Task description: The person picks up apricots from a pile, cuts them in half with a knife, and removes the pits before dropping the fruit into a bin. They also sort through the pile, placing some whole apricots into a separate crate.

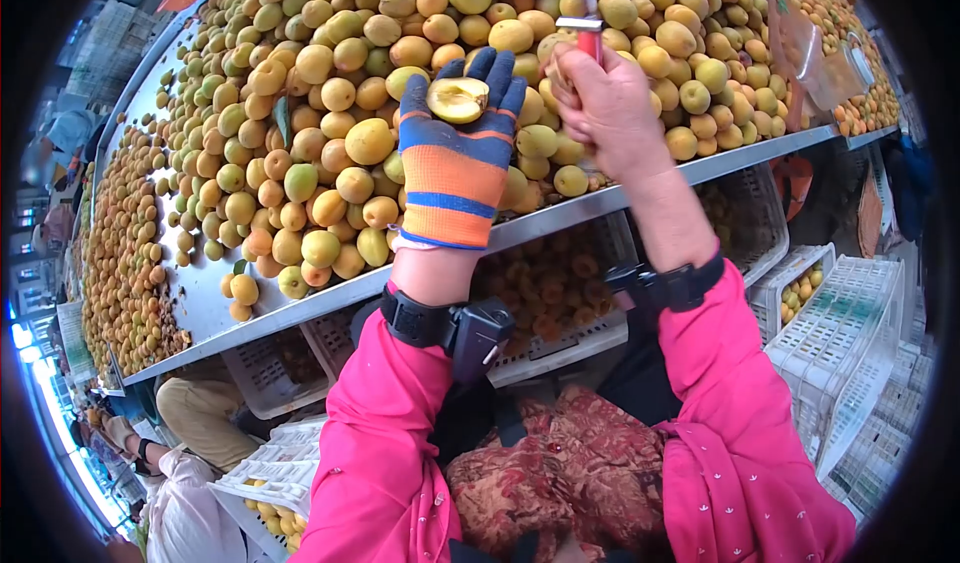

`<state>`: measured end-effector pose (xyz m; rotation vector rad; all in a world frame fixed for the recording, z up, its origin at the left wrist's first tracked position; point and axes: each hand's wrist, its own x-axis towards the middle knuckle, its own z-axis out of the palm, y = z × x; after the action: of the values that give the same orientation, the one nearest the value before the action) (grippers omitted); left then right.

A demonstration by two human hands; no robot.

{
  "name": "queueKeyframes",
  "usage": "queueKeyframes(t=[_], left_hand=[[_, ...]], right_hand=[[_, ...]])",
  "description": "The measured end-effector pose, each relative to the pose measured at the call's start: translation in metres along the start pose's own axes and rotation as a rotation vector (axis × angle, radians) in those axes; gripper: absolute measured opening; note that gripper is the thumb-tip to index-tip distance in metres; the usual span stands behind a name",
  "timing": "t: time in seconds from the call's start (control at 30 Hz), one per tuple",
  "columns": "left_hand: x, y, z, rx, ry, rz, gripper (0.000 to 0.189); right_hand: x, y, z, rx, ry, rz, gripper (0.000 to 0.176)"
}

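Observation:
My left hand [450,158], in an orange and dark blue glove, is turned palm up over the fruit pile. A halved apricot [458,100] rests on its fingers, with the pale cut face and hollow upward. My right hand [612,108] is bare and closed around the red handle of a small knife [590,38]. The knife's curved blade points away from me, over the heap of apricots [330,93]. These range from green to orange and lie close around both hands.
A metal table edge [560,210] runs in front of me. Under it stands a white crate [560,348] of fruit pieces. Stacked white crates [835,333] are at right. Another person's leg [205,423] and a crate [285,463] are at lower left.

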<state>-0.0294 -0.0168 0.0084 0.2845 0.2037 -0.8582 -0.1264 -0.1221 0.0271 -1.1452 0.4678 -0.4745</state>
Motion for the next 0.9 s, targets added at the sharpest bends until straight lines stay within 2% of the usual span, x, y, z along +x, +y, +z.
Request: queueKeyframes(t=[0.03, 0.07, 0.13, 0.17, 0.2, 0.23, 0.27, 0.33, 0.4, 0.47, 0.53, 0.6, 0.67, 0.7, 0.77, 0.8, 0.87, 0.9], left_hand=[[-0.002, 0.005, 0.002, -0.006, -0.025, -0.069, 0.043], [-0.003, 0.007, 0.004, -0.012, -0.05, -0.141, 0.045], [-0.003, 0.007, 0.002, -0.045, -0.099, -0.19, 0.05], [-0.001, 0.007, -0.003, 0.003, -0.139, -0.156, 0.051], [0.0, 0.007, -0.008, 0.051, -0.18, -0.124, 0.052], [-0.001, 0.007, -0.011, 0.225, -0.289, -0.097, 0.045], [-0.001, 0.005, -0.015, 0.225, -0.291, -0.1, 0.045], [-0.003, 0.001, -0.021, 1.219, -0.331, 0.243, 0.039], [-0.004, 0.0, -0.018, 1.149, -0.359, 0.221, 0.041], [-0.007, 0.001, -0.018, 1.309, -0.379, 0.281, 0.037], [-0.011, -0.002, -0.019, 1.299, -0.392, 0.293, 0.033], [-0.013, -0.004, -0.02, 1.288, -0.403, 0.304, 0.03], [-0.015, -0.006, -0.018, 1.168, -0.293, 0.267, 0.028], [-0.016, -0.007, -0.013, 1.169, -0.292, 0.266, 0.028], [-0.018, -0.006, 0.001, 0.17, 0.0, -0.143, 0.033], [-0.015, -0.002, 0.002, 0.168, -0.003, -0.141, 0.033], [-0.005, 0.015, 0.004, 0.067, 0.162, 0.053, 0.043], [-0.002, 0.026, -0.002, 0.067, 0.121, 0.098, 0.045]], right_hand=[[-0.002, -0.01, -0.004, -0.338, 0.038, 0.043, 0.021], [-0.004, -0.011, -0.003, -0.339, 0.036, 0.041, 0.021], [-0.009, -0.01, -0.002, -0.953, 0.043, -0.266, 0.026], [-0.011, -0.005, 0.001, -0.78, 0.026, -0.255, 0.03], [-0.008, 0.003, 0.005, -0.781, 0.03, -0.252, 0.03], [-0.004, 0.011, 0.008, -0.673, 0.018, -0.435, 0.027], [-0.002, 0.014, 0.009, -0.56, 0.003, -0.618, 0.025], [-0.005, 0.011, 0.007, -0.58, -0.061, -0.582, 0.023], [-0.003, 0.015, 0.003, -0.754, -0.177, -0.631, 0.023], [-0.003, 0.016, 0.003, -0.761, -0.205, -0.644, 0.023], [-0.002, 0.019, 0.005, -0.803, -0.174, -0.744, 0.018], [-0.005, 0.018, 0.009, -0.858, -0.145, -0.735, 0.016], [-0.005, 0.019, 0.012, -0.911, -0.118, -0.727, 0.015], [-0.005, 0.02, 0.013, -0.803, -0.011, -0.632, 0.016], [0.0, 0.019, 0.01, -0.594, 0.212, -0.475, 0.022], [0.003, 0.014, 0.002, -0.595, 0.21, -0.478, 0.022], [0.007, -0.003, -0.017, -0.434, 0.364, -0.208, 0.023], [0.004, -0.011, -0.016, -0.479, 0.288, -0.232, 0.025]])
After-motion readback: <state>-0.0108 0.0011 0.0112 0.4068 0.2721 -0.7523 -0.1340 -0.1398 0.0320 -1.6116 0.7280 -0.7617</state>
